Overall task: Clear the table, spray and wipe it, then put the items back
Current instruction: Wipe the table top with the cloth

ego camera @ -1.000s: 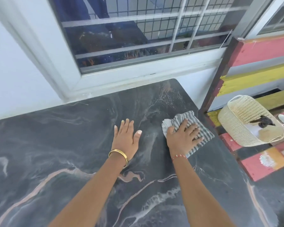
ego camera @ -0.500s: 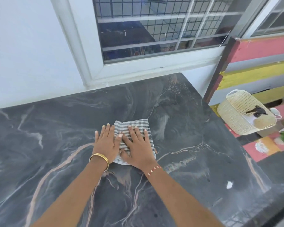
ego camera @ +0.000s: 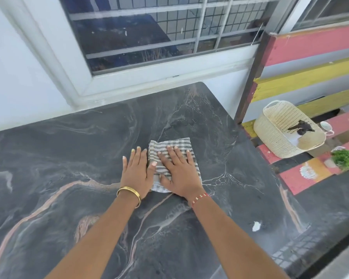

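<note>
Striped cloth (ego camera: 172, 156) is now pressed flat mid-bench (ego camera: 69, 158) under outstretched right hand (ego camera: 179, 174), shifted back from 3 o'clock edge, left hand (ego camera: 136, 173) flat alongside at 9 o'clock, nothing gripped; wiping judged midway.

Your right hand (ego camera: 179, 170) lay flat on the cloth (ego camera: 169, 150) on the table (ego camera: 69, 158); your left hand (ego camera: 136, 172) lay beside it; a basket (ego camera: 270, 129) sat right.

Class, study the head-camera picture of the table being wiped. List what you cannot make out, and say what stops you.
1. Middle of the striped cloth: covered by the right hand.
2. Contents of the woven basket: a dark object inside is too small to identify.
3. Near left part of the table: cut off by the picture's edges.
4. White speck on the table: too small to identify.
</note>
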`<state>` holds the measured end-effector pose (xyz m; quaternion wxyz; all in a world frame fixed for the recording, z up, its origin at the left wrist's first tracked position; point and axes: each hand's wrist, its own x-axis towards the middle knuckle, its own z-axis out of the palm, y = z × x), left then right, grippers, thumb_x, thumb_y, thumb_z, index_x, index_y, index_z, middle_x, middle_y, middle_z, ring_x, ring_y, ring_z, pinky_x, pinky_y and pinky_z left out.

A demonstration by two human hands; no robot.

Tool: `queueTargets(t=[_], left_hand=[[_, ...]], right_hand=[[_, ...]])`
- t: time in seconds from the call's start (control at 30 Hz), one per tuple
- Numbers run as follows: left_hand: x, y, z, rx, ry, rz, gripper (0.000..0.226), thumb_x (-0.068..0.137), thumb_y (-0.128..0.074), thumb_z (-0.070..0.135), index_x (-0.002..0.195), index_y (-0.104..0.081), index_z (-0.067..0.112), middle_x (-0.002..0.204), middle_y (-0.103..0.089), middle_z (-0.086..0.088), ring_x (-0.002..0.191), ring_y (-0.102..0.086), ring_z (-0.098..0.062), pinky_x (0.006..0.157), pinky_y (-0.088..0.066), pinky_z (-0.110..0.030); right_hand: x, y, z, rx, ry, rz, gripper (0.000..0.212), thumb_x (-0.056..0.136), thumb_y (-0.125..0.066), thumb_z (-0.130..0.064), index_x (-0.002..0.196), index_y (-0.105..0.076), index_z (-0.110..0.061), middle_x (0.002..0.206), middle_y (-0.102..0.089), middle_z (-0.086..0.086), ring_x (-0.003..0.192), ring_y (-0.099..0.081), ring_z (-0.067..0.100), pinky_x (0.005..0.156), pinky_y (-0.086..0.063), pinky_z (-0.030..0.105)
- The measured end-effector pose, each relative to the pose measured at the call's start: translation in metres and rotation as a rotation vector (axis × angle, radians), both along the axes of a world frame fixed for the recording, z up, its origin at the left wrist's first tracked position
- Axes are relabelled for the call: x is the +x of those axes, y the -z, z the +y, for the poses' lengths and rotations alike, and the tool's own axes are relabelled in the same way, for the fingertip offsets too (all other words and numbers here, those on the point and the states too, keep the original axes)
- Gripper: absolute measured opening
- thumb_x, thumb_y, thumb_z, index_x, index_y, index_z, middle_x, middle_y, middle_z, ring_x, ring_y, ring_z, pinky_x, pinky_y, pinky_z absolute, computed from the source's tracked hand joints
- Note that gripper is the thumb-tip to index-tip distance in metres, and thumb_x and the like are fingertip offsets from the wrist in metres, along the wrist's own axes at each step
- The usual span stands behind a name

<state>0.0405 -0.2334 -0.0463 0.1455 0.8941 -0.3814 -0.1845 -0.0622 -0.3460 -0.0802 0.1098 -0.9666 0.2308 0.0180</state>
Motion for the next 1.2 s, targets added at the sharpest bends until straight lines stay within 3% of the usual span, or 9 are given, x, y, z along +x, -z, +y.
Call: queueTargets(t=[0.17,0.47,0.77,0.93,1.2], left_hand=[[-0.029,0.002,-0.046,0.015,0.053,0.017,0.056,0.099,-0.017,0.037,0.148,-0.010,0.012,0.159,-0.003,-0.005,0.147,0.003,-0.019,0.120,0.007,-0.039],[-0.094,0.009,-0.095,0.004,0.251,0.050,0.057,0.098,-0.016,0.038,0.148,-0.008,0.013,0.159,-0.001,-0.004,0.147,0.006,-0.018,0.121,0.008,-0.039],[-0.112,0.010,-0.050,0.015,0.388,0.059,0.057,0.099,-0.017,0.038,0.148,-0.009,0.012,0.159,-0.002,-0.005,0.147,0.005,-0.019,0.120,0.007,-0.039],[-0.077,0.009,0.019,0.022,0.357,0.031,0.057,0.098,-0.017,0.039,0.148,-0.010,0.012,0.159,-0.002,-0.005,0.147,0.003,-0.019,0.120,0.006,-0.039],[0.020,-0.001,0.168,0.042,0.137,-0.021,0.067,0.092,-0.005,0.048,0.148,-0.009,0.011,0.159,-0.004,-0.005,0.147,0.003,-0.018,0.120,0.007,-0.037]], right_hand=[[-0.044,0.001,-0.079,-0.046,0.206,0.045,0.081,0.074,-0.006,-0.060,0.150,-0.011,-0.032,0.160,-0.007,0.002,0.148,-0.005,0.023,0.117,0.003,0.047],[-0.139,0.001,-0.121,-0.049,0.601,0.095,0.088,0.070,0.002,-0.061,0.150,-0.011,-0.029,0.160,-0.006,0.005,0.147,-0.005,0.026,0.117,0.004,0.049],[-0.157,-0.002,-0.039,0.017,0.985,0.093,0.066,0.092,-0.027,-0.047,0.151,-0.007,-0.025,0.159,-0.002,0.010,0.147,0.001,0.029,0.116,0.004,0.054],[-0.107,-0.006,0.029,0.042,1.000,0.096,0.066,0.092,-0.026,-0.047,0.151,-0.008,-0.023,0.159,-0.002,0.015,0.146,0.001,0.033,0.115,0.003,0.057],[0.023,-0.009,0.142,0.072,0.760,0.082,0.074,0.083,-0.015,-0.050,0.151,-0.012,-0.020,0.158,-0.005,0.019,0.145,-0.002,0.037,0.112,0.004,0.060]])
